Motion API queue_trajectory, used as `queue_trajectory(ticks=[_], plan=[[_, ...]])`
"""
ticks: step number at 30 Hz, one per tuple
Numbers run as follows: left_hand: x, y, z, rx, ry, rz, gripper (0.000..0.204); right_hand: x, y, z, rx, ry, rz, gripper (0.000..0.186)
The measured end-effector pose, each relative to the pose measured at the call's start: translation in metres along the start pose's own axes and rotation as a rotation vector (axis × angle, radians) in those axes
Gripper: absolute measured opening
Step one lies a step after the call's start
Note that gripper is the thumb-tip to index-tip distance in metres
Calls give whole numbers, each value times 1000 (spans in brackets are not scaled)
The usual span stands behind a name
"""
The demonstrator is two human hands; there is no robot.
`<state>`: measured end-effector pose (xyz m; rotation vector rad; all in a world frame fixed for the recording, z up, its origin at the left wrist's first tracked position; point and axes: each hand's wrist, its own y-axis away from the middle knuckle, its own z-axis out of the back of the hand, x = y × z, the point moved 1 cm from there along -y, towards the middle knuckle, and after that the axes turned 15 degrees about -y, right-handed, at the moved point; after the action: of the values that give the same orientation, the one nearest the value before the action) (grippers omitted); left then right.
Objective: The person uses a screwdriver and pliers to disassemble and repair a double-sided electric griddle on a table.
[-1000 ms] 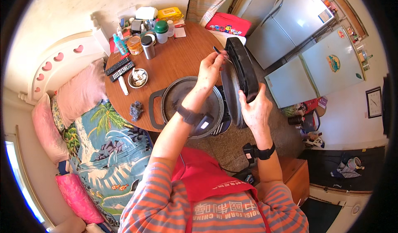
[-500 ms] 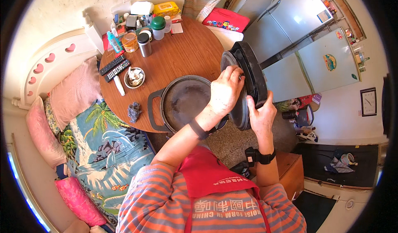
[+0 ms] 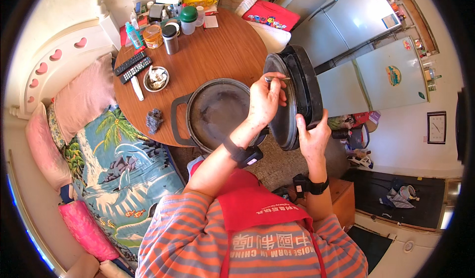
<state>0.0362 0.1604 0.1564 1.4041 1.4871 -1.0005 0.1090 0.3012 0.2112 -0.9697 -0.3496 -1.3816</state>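
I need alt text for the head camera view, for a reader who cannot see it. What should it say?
Seen from above, a person holds a round dark pan on its edge with the right hand, while the left hand presses a thin metal tool to its underside. Below lies a dark lid on a round wooden table with remote controls and jars.

Round table [image 3: 217, 45]: reddish-brown wood grain. Pan base [image 3: 215, 112]: dull dark grey, black handle. Upturned pan [image 3: 297, 95]: black, grey underside. Cushion [image 3: 84, 97]: pale pink. Bedspread [image 3: 116, 169]: blue, printed with green palms and dolphins. Shirt [image 3: 183, 238]: orange and grey stripes. Apron [image 3: 257, 213]: red, white lettering. Jar lid [image 3: 188, 14]: green. Wrist bands [image 3: 245, 155]: black. Refrigerators [image 3: 391, 75]: silver-grey.
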Motion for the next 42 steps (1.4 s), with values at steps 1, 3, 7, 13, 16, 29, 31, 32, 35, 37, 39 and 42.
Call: queue_trajectory(ticks=[1, 3, 7, 13, 16, 29, 31, 32, 35, 37, 39, 42], plan=[[0, -2, -1, 10, 67, 33, 23, -1, 0, 1, 2, 3, 0, 49], [5, -7, 3, 37, 119, 64, 24, -2, 1, 3, 0, -33, 26, 48], [9, -13, 7, 78, 170, 82, 28, -3, 2, 5, 21, -97, 30, 46], [-25, -23, 10, 178, -342, -134, 23, -9, -2, 9, 29, -96, 17, 45], [-40, -40, 18, 294, -755, -390, 19, -9, -9, 9, 13, -43, 38, 46], [-8, -125, 11, 351, -604, -650, 18, -28, -34, 29, 27, -229, 44, 45], [1, -136, 5, 448, -470, -578, 19, -28, -33, 31, 18, -232, 28, 45], [3, -140, 2, 535, -341, -502, 20, -29, -33, 31, 15, -240, 16, 45], [1, -132, -8, 486, -361, -544, 14, -35, -35, 35, -24, -264, -21, 46], [-10, -107, -16, 261, -456, -671, 10, -39, -33, 38, -53, -237, -31, 46], [-19, -74, -24, 111, -565, -748, 12, -42, -29, 37, -73, -218, -44, 46], [-21, -42, -34, -5, -684, -624, 21, -42, -27, 36, -91, -206, -66, 49]])
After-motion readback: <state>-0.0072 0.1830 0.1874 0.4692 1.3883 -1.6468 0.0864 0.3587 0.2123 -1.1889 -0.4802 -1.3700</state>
